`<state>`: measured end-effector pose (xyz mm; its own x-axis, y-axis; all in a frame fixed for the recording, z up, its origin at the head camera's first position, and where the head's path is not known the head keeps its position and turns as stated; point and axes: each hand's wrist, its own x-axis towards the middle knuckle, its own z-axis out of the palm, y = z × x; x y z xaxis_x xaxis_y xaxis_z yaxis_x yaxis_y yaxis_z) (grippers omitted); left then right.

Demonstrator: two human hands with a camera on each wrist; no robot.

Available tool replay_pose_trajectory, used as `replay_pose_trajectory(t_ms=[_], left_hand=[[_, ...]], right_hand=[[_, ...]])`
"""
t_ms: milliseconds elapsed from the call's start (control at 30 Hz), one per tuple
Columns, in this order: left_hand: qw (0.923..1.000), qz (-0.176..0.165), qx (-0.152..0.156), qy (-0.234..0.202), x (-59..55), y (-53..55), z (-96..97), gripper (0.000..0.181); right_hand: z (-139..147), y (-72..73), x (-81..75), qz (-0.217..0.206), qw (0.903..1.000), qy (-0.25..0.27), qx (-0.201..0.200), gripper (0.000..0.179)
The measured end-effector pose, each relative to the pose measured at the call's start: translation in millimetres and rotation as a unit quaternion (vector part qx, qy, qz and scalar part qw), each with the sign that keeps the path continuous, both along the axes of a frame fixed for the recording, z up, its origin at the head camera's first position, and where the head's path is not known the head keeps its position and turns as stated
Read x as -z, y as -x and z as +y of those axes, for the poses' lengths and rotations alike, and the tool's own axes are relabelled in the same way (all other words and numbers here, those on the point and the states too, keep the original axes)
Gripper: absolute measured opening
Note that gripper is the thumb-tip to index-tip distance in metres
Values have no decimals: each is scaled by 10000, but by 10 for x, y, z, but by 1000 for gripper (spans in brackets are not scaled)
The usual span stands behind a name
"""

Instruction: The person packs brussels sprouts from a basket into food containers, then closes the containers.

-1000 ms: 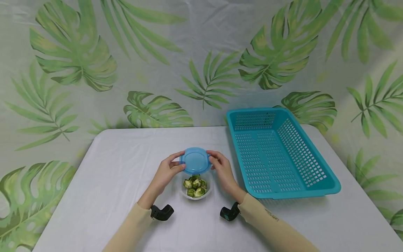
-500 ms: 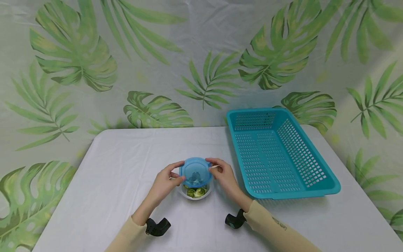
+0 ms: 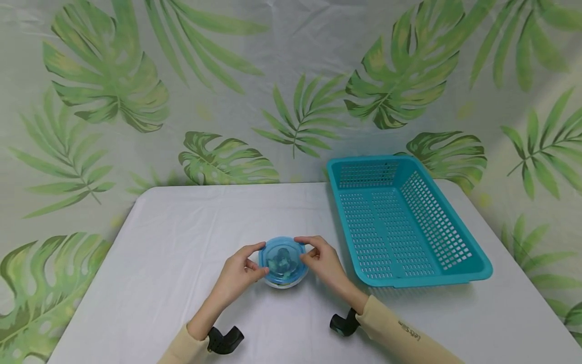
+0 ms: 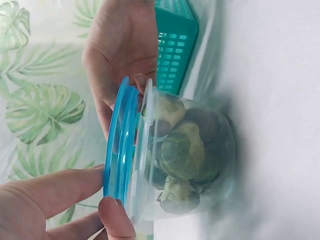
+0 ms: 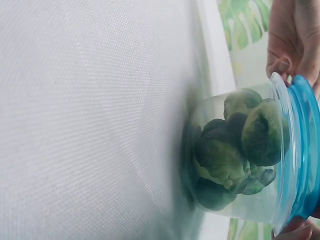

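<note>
A round translucent blue lid lies over the mouth of a clear plastic tub standing on the white cloth. In the left wrist view the lid is slightly tilted, with a narrow gap between it and the tub's rim. Several Brussels sprouts show through the tub's wall. My left hand pinches the lid's left edge between thumb and fingers. On the opposite side my right hand pinches its right edge, fingertips right at the rim.
A large turquoise perforated basket stands on the table to the right of the tub. The white-covered table backs onto a leaf-patterned cloth.
Both hands have brought the blue lid down and toward me, from behind and above the tub to over its mouth, covering the sprouts in the head view.
</note>
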<state>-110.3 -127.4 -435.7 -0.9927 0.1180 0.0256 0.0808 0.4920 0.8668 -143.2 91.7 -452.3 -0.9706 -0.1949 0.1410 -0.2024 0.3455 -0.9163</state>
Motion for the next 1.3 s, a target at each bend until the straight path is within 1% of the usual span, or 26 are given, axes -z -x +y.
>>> replay_pose_trajectory(t_ms=[233, 300, 367, 467, 633, 800, 933, 1067, 1167, 1300], left_hand=[[9984, 506, 188, 149, 61, -9, -10, 54], [9981, 539, 278, 125, 74, -11, -22, 54], [9981, 448, 414, 89, 92, -7, -39, 56], [9973, 203, 706, 54, 115, -2, -68, 62], [9937, -156, 1111, -4, 146, 13, -99, 73], [9893, -316, 1400, -248, 142, 28, -113, 81], [9874, -301, 1516, -351, 164, 49, -112, 82], [9857, -326, 1593, -438, 162, 52, -103, 82], [9843, -333, 1684, -407, 146, 54, -107, 82], [9822, -319, 1837, -240, 135, 72, -119, 80]], right_hand=[[18, -23, 8, 16, 9997, -217, -131, 40], [37, -29, 12, -53, 9994, -239, -229, 41], [61, -37, 13, -161, 9988, -267, -389, 41], [101, -44, 20, -392, 9961, -197, -762, 42], [160, -38, 50, -557, 9870, -76, -1506, 49], [208, -11, 97, -628, 9774, 86, -2016, 57], [224, 19, 136, -668, 9726, 321, -2204, 58], [221, 45, 173, -559, 9703, 499, -2300, 58], [213, 57, 188, -472, 9697, 605, -2319, 57], [202, 66, 199, -440, 9690, 693, -2330, 57]])
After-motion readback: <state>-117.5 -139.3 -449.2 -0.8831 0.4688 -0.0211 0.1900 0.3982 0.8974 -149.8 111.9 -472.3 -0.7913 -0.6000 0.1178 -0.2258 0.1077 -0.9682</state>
